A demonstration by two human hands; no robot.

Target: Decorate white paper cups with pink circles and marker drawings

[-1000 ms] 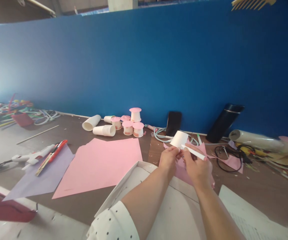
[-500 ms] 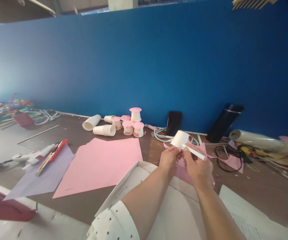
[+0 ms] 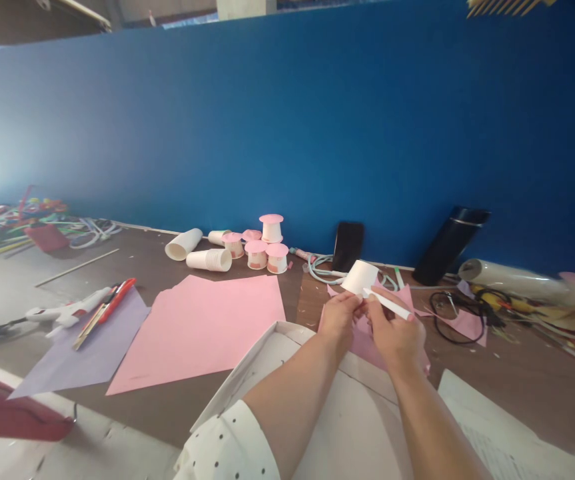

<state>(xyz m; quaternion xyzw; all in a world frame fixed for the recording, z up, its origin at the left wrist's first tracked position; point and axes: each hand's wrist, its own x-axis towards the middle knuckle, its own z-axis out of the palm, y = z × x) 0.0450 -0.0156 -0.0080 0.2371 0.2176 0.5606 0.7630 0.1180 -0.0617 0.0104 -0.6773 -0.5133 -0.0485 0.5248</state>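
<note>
My left hand [image 3: 341, 319] is closed on the lower part of a white paper cup [image 3: 360, 277], which is tilted with its base up. In my right hand [image 3: 394, 337] is a white marker [image 3: 391, 304] with a pink end, its tip at the cup's lower side. Whether my right fingers also touch the cup is hard to make out. Under both hands lie crumpled pink paper scraps [image 3: 367, 347]. A white cardboard tray [image 3: 337, 413] stands below my forearms.
Pink paper [image 3: 207, 327] lies left, beside purple paper [image 3: 87, 363] with a red utility knife [image 3: 110, 307] and a glue gun [image 3: 67, 311]. Pink-topped cups [image 3: 271, 230] and stacked cups [image 3: 209, 260] stand behind. A phone [image 3: 348, 245] and black bottle [image 3: 447, 243] lean on the blue partition [image 3: 287, 127].
Hardly anything differs. Both hands, the cup and the marker keep almost the same place, and the whole view has shifted very slightly.
</note>
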